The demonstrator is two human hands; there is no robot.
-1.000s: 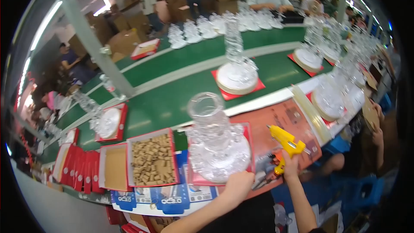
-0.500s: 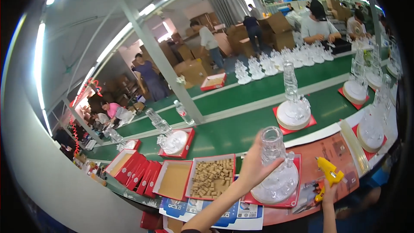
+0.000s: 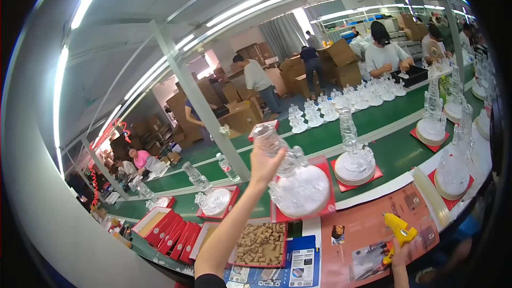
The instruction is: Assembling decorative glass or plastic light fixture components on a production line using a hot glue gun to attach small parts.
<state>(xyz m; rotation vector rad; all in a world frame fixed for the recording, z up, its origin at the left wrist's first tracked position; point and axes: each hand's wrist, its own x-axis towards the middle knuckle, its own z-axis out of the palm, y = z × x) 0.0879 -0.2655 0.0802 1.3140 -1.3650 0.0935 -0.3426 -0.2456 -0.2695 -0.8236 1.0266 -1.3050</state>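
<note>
My left hand [image 3: 264,166] is wrapped round a clear, bumpy tower-shaped ornament [image 3: 288,167]. The ornament tilts left on a round white base [image 3: 305,194], with a red square tray [image 3: 330,202] beneath it; whether the tray touches the table cannot be told. At the lower right, my right hand [image 3: 400,256] grips the handle of a yellow hot glue gun [image 3: 401,230]. Its nozzle points up and left, apart from the ornament. An orange-red printed sheet [image 3: 346,256] lies under the glue gun.
A red-edged box of short cardboard tubes [image 3: 261,242] stands near my left forearm, beside several red boxes [image 3: 173,234]. More ornaments [image 3: 354,165] line the green bench [image 3: 320,144]. A metal post [image 3: 205,101] and a water bottle [image 3: 228,168] stand beyond. Co-workers occupy the background.
My left hand has carried the ornament with its base and red tray left and away from me, off the orange-red sheet. The glue gun stays in my right hand. The view has shifted.
</note>
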